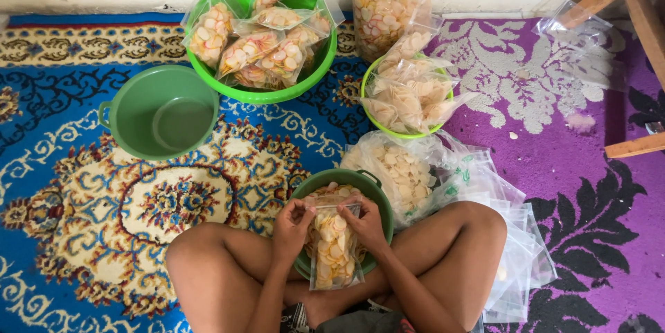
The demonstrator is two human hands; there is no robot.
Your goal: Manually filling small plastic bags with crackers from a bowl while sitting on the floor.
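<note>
- Crackers in a small clear bag (334,250): held upright between both hands, over the lap and the near rim of a dark green basin (383,198).
- Left hand (291,225) and right hand (364,221) each pinch the bag's top edge, fingers (303,212) pressed together on the strip at its mouth; it looks filled and about to be closed.
- Just right of the fingers lies a stack of empty clear bags (516,264), so plenty seems left to fill.
- Beyond them, an open plastic sack of loose crackers (405,170).
- Farther left, an empty green bucket (161,112) on the carpet (83,187).
- Farthest, a lime bowl of pale cracker packs (409,94) and a big green tub (277,94) of finished bags: a good share looks done.
</note>
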